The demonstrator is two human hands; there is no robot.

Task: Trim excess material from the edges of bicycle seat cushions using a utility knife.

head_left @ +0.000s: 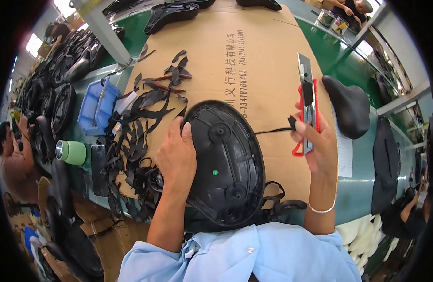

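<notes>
A black bicycle saddle lies underside up at the near edge of the cardboard, a small green sticker on its base. My left hand grips its left rim, thumb on top and the other fingers hidden behind. In my right hand is a red utility knife, its blade pointing away from me. Between that hand's thumb and fingers is also pinched the end of a thin black strip, which stretches across to the saddle's right rim. Black trimmed strips are heaped left of my left hand.
A flat cardboard sheet covers the green bench. Leftward stand a blue bin, a green bottle and a dark phone. Another saddle rests to the right. Metal posts rise beside the bench; other people work around it.
</notes>
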